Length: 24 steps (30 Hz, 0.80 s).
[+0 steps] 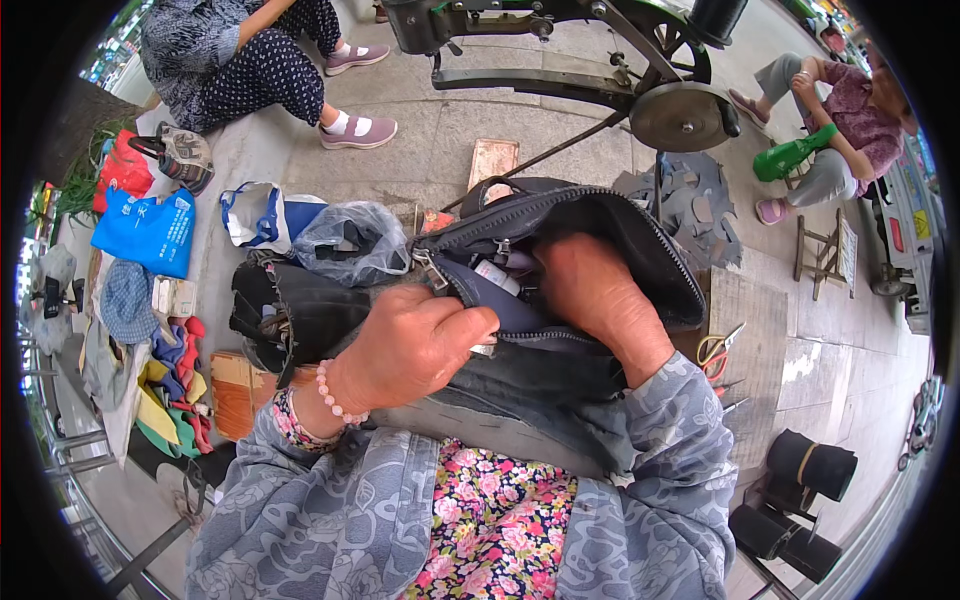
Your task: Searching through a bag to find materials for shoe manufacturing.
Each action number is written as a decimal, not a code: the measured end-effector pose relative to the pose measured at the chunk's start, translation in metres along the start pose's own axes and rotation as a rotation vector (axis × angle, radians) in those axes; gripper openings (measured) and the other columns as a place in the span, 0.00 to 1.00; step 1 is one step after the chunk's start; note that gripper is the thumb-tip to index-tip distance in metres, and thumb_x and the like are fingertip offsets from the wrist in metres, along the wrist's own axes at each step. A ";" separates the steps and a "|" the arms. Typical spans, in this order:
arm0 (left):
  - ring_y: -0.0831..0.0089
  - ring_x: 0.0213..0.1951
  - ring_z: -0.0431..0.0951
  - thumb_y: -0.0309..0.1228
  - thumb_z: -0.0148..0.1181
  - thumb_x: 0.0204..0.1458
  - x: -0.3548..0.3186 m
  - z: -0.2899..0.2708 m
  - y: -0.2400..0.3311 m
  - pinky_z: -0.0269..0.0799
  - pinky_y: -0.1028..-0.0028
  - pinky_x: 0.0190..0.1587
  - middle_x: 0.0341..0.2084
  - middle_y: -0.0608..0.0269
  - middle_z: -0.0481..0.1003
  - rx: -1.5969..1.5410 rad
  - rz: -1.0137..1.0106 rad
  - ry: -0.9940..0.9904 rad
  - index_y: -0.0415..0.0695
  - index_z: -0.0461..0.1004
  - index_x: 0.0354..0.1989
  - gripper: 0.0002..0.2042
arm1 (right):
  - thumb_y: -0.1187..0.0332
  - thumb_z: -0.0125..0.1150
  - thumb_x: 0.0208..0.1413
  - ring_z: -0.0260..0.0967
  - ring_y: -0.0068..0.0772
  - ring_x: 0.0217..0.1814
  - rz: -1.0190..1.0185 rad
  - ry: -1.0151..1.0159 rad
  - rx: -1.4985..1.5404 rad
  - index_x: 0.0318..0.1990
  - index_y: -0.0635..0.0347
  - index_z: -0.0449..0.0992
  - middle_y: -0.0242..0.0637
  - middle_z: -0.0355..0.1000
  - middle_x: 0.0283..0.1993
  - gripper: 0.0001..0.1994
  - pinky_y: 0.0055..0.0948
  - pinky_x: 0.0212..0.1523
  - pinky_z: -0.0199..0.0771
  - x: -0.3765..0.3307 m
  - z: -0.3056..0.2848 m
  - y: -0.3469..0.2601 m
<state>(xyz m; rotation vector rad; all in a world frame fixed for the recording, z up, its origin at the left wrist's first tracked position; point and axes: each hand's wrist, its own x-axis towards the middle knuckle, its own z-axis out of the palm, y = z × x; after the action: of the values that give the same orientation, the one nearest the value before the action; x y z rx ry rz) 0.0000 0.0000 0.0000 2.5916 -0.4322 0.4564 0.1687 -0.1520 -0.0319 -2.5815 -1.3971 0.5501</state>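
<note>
Head view: we are looking down at two hands working a dark bag on the lap.
Left hand (415,345): we are curling our fingers tight, pinching the near zipper edge of the dark bag (590,240).
Bead bracelet (330,392): it is sitting behind those fingers, at the wrist.
White tube (497,277): it is lying inside the opening, just beyond our left fingertips.
Right hand (600,295): we are reaching into the bag; its fingertips are hidden, so we cannot tell their grip.
Scissors (716,349): they are lying right of that hand.
</note>
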 end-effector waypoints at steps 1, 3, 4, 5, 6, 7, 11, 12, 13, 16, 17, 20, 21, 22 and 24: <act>0.62 0.23 0.75 0.24 0.66 0.36 0.000 -0.001 0.000 0.68 0.65 0.30 0.21 0.64 0.73 0.001 0.004 0.012 0.44 0.74 0.38 0.17 | 0.75 0.54 0.44 0.73 0.53 0.43 -0.056 0.013 0.041 0.42 0.59 0.79 0.53 0.75 0.40 0.15 0.42 0.47 0.73 -0.001 -0.002 0.001; 0.63 0.23 0.74 0.25 0.67 0.38 0.002 -0.002 0.000 0.67 0.65 0.29 0.21 0.65 0.73 -0.002 0.011 0.020 0.45 0.74 0.38 0.16 | 0.76 0.54 0.44 0.73 0.54 0.44 -0.106 0.024 0.085 0.42 0.59 0.79 0.53 0.75 0.40 0.15 0.42 0.47 0.73 -0.004 -0.003 0.005; 0.64 0.23 0.74 0.25 0.67 0.38 0.004 -0.003 0.001 0.66 0.66 0.29 0.21 0.65 0.73 0.005 0.012 0.016 0.45 0.74 0.38 0.16 | 0.76 0.53 0.44 0.73 0.54 0.44 -0.149 0.024 0.119 0.43 0.60 0.78 0.52 0.75 0.40 0.16 0.42 0.47 0.73 -0.006 -0.002 0.008; 0.64 0.23 0.75 0.25 0.67 0.38 0.005 -0.003 0.001 0.65 0.66 0.29 0.21 0.65 0.73 0.012 0.012 0.013 0.45 0.74 0.39 0.16 | 0.77 0.53 0.44 0.73 0.54 0.44 -0.193 0.024 0.153 0.43 0.60 0.78 0.52 0.75 0.40 0.16 0.41 0.47 0.73 -0.008 -0.002 0.011; 0.64 0.23 0.75 0.25 0.67 0.38 0.007 -0.003 0.001 0.65 0.66 0.29 0.21 0.65 0.73 0.008 0.013 0.009 0.45 0.74 0.39 0.16 | 0.77 0.53 0.44 0.73 0.54 0.44 -0.189 0.023 0.157 0.43 0.60 0.78 0.52 0.75 0.40 0.16 0.41 0.47 0.73 -0.010 -0.004 0.012; 0.63 0.24 0.75 0.23 0.65 0.34 0.009 -0.002 0.002 0.68 0.67 0.29 0.21 0.64 0.73 0.001 0.006 0.028 0.44 0.74 0.37 0.17 | 0.76 0.54 0.44 0.73 0.54 0.44 -0.219 0.038 0.187 0.44 0.61 0.78 0.52 0.75 0.40 0.17 0.42 0.47 0.73 -0.012 -0.007 0.012; 0.62 0.23 0.75 0.20 0.64 0.30 0.013 -0.002 0.001 0.72 0.67 0.29 0.21 0.63 0.73 0.000 -0.001 0.047 0.44 0.74 0.35 0.18 | 0.75 0.59 0.44 0.72 0.54 0.44 -0.304 0.166 0.331 0.45 0.62 0.77 0.52 0.75 0.41 0.17 0.43 0.47 0.72 -0.016 -0.007 0.015; 0.62 0.23 0.75 0.20 0.64 0.30 0.013 -0.002 0.001 0.72 0.67 0.29 0.21 0.63 0.73 -0.002 -0.001 0.044 0.44 0.74 0.35 0.18 | 0.75 0.59 0.44 0.72 0.54 0.44 -0.302 0.166 0.334 0.45 0.62 0.77 0.52 0.75 0.41 0.17 0.43 0.47 0.72 -0.018 -0.008 0.015; 0.62 0.23 0.75 0.21 0.64 0.30 0.013 -0.001 0.001 0.71 0.67 0.28 0.21 0.63 0.73 -0.001 0.004 0.043 0.44 0.74 0.35 0.18 | 0.75 0.60 0.43 0.71 0.55 0.44 -0.273 0.140 0.305 0.45 0.62 0.77 0.51 0.74 0.41 0.18 0.43 0.47 0.72 -0.019 -0.011 0.015; 0.62 0.23 0.75 0.21 0.64 0.30 0.014 -0.003 -0.001 0.71 0.67 0.28 0.21 0.63 0.73 0.004 0.015 0.029 0.44 0.74 0.35 0.18 | 0.76 0.63 0.41 0.70 0.56 0.45 -0.212 0.169 0.251 0.45 0.63 0.76 0.49 0.73 0.41 0.19 0.43 0.46 0.71 -0.031 -0.025 0.010; 0.62 0.23 0.75 0.21 0.64 0.30 0.013 -0.004 -0.002 0.71 0.67 0.28 0.21 0.63 0.73 0.010 0.020 0.018 0.44 0.74 0.35 0.18 | 0.77 0.64 0.40 0.70 0.56 0.46 -0.181 0.225 0.225 0.45 0.63 0.75 0.49 0.72 0.41 0.20 0.43 0.46 0.71 -0.037 -0.031 0.006; 0.65 0.23 0.74 0.24 0.67 0.38 0.007 -0.004 -0.005 0.64 0.67 0.30 0.23 0.67 0.74 0.014 0.030 -0.016 0.45 0.74 0.40 0.18 | 0.80 0.62 0.40 0.71 0.56 0.43 -0.055 0.333 0.205 0.42 0.61 0.74 0.47 0.70 0.43 0.17 0.46 0.43 0.73 -0.057 -0.052 -0.006; 0.65 0.23 0.74 0.24 0.67 0.38 0.008 -0.004 -0.006 0.64 0.67 0.30 0.23 0.67 0.74 0.012 0.032 -0.014 0.45 0.74 0.40 0.18 | 0.80 0.62 0.40 0.71 0.56 0.43 -0.053 0.333 0.202 0.42 0.61 0.74 0.47 0.70 0.43 0.17 0.46 0.43 0.73 -0.062 -0.054 -0.007; 0.65 0.24 0.74 0.24 0.67 0.37 0.009 -0.004 -0.006 0.64 0.67 0.30 0.23 0.67 0.74 0.002 0.029 -0.010 0.45 0.74 0.41 0.18 | 0.80 0.63 0.39 0.71 0.56 0.43 -0.057 0.374 0.231 0.42 0.61 0.74 0.48 0.70 0.42 0.18 0.45 0.41 0.73 -0.067 -0.056 -0.006; 0.66 0.24 0.74 0.24 0.67 0.36 0.012 -0.004 -0.005 0.64 0.66 0.29 0.24 0.67 0.74 -0.010 0.031 -0.003 0.45 0.74 0.41 0.19 | 0.79 0.65 0.39 0.71 0.56 0.42 -0.057 0.417 0.255 0.42 0.62 0.73 0.48 0.70 0.41 0.18 0.45 0.40 0.72 -0.072 -0.058 0.000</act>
<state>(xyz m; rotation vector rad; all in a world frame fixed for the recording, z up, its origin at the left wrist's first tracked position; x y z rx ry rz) 0.0113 0.0034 0.0062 2.5796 -0.4758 0.4597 0.1556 -0.2094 0.0391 -2.2755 -1.1696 0.1518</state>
